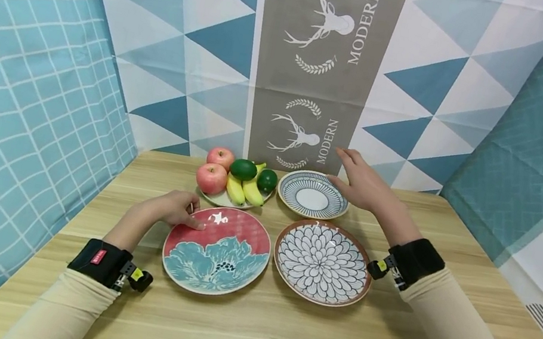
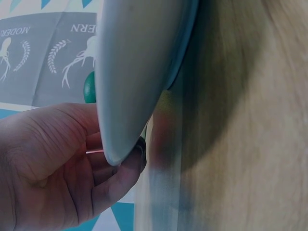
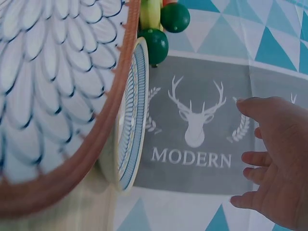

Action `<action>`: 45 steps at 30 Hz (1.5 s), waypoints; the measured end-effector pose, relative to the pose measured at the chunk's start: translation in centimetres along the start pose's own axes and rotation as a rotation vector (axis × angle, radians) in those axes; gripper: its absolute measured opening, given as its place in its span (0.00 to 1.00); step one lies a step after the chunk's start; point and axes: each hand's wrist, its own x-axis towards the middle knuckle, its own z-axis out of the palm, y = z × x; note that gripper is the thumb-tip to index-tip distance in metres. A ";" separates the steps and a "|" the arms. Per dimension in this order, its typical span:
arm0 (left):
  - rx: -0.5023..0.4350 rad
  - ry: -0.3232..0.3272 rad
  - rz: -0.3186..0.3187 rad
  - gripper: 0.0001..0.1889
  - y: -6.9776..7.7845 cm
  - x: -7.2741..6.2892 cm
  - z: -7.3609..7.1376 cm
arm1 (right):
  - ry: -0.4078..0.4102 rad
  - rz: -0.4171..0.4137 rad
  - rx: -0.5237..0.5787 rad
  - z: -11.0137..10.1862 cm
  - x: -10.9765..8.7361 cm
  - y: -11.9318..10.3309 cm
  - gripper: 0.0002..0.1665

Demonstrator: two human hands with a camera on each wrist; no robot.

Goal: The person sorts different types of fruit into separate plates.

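Note:
My left hand point(image 1: 172, 208) pinches the upper left rim of a red plate point(image 1: 244, 224) with a teal flower. In the left wrist view the plate's pale underside point(image 2: 137, 72) is tilted, with fingers below its rim. My right hand point(image 1: 364, 184) is in the air beside the blue-striped plate point(image 1: 312, 199), its fingers spread apart and holding nothing, as the right wrist view also shows. Nearest to me on the right lies a brown-rimmed plate point(image 1: 323, 263) with a petal pattern.
Behind the red plate, a fruit plate point(image 1: 230, 202) bears apples point(image 1: 212, 178), bananas point(image 1: 252, 193) and two dark green fruits point(image 1: 266, 181). All stand on a wooden table point(image 1: 232, 332). Patterned cloth point(image 1: 226, 22) hangs along the back and both sides.

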 end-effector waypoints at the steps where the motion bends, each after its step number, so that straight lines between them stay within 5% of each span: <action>1: -0.002 -0.001 0.000 0.17 0.0 0.0 0.0 | -0.007 -0.003 0.003 0.0 0.4 -0.4 0.47; 23: 0.018 -0.007 -0.004 0.18 -0.1 0.2 -0.7 | -0.011 -0.131 -0.005 1.3 6.4 -6.1 0.44; 45: 0.022 0.001 0.027 0.18 -0.7 0.6 -0.2 | -0.079 -0.188 0.030 6.8 10.7 -9.9 0.44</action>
